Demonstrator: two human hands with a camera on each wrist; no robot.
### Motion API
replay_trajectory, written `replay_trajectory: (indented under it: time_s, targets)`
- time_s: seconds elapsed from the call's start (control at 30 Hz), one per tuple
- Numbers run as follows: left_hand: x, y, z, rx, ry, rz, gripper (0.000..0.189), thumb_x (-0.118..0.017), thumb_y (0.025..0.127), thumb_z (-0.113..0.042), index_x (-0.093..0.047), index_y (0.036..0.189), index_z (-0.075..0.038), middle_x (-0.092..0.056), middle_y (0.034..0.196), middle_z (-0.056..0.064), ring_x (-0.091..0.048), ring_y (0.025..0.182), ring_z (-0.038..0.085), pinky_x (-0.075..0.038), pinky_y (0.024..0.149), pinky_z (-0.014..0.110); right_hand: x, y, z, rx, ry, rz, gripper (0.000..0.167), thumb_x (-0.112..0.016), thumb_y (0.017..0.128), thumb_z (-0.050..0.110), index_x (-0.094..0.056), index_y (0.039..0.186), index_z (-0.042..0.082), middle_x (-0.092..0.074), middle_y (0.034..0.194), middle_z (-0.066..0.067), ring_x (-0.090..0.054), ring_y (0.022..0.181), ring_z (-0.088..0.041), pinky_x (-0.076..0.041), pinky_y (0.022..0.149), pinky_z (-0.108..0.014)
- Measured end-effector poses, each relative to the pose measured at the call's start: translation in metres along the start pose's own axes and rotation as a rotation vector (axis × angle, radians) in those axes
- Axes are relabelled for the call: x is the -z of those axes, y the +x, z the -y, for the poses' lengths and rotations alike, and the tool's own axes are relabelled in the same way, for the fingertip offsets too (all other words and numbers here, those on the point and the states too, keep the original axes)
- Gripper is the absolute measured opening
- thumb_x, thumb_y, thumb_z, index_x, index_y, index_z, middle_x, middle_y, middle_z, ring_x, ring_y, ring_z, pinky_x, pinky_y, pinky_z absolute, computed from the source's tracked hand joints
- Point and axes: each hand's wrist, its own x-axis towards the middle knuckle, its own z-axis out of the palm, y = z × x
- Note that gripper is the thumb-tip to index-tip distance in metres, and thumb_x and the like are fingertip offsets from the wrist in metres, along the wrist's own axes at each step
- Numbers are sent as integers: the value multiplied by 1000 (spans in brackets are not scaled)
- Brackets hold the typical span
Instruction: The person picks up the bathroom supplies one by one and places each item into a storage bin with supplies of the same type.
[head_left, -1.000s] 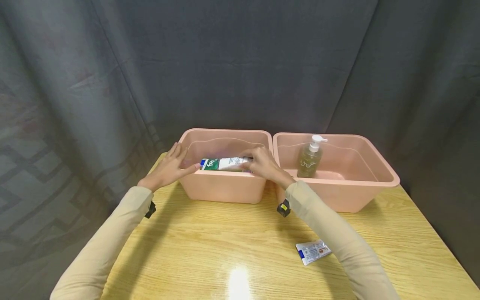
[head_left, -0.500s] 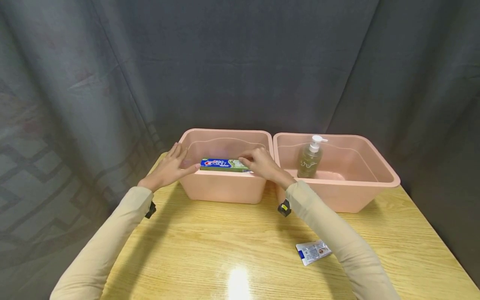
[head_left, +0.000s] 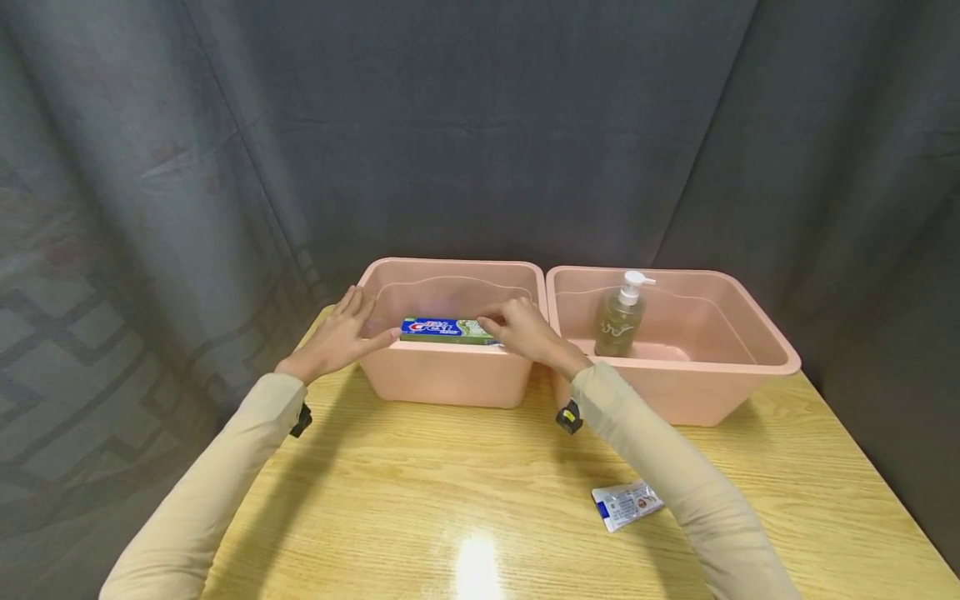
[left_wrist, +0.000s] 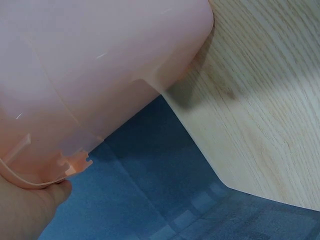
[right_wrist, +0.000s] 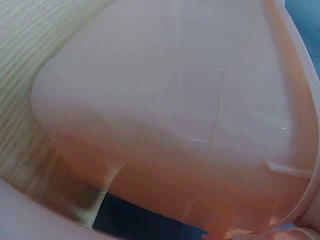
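Observation:
A blue and green toothpaste box (head_left: 442, 330) lies lengthwise inside the left pink bin (head_left: 442, 375), just behind its front rim. My right hand (head_left: 521, 329) reaches over the front right corner of this bin. Its bent fingers and thumb hold the right end of the box; the fingertips are partly hidden. My left hand (head_left: 333, 337) rests on the bin's left rim, fingers extended along the outside and thumb stretched over the front left corner. In the left wrist view, part of the left hand (left_wrist: 30, 210) shows against the rim.
Beside the left bin stands a second pink bin (head_left: 652, 387), holding a pump bottle (head_left: 618, 325). A silver packet with a blue end (head_left: 626, 504) lies on the wooden table (head_left: 420, 483), partly covered by my right forearm. A grey curtain (head_left: 480, 150) hangs behind.
One second ago a white and green surface with a blue end showed under my right hand; now the box's blue and green face shows there. My left hand stays on the rim.

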Motion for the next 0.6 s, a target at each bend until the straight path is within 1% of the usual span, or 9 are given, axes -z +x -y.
replay_trajectory:
  time_s: [0.17, 0.43, 0.6]
  targets:
    - [1, 0, 0, 4, -5, 2, 101, -42, 92, -72, -13, 156, 2, 7, 161, 25, 14, 148, 35, -4, 113, 66, -1, 1, 0, 7, -5, -10, 18, -65, 95, 8, -75, 107, 0, -75, 95, -8, -67, 76, -12, -56, 76, -34]
    - [0, 0, 1, -2, -2, -15, 101, -43, 92, -72, -15, 156, 1, 4, 161, 26, 11, 149, 35, -6, 113, 66, -1, 1, -1, -1, -2, -15, 17, -64, 95, 8, -76, 106, 1, -75, 95, -8, -69, 80, -14, -56, 77, -34]
    - [0, -1, 1, -2, 2, -11, 100, -44, 93, -71, -14, 156, 1, 6, 161, 25, 11, 149, 35, -7, 113, 66, -1, 0, -1, 16, -5, -26, 17, -64, 95, 7, -76, 105, 0, -75, 94, -9, -68, 77, -14, -56, 74, -34]
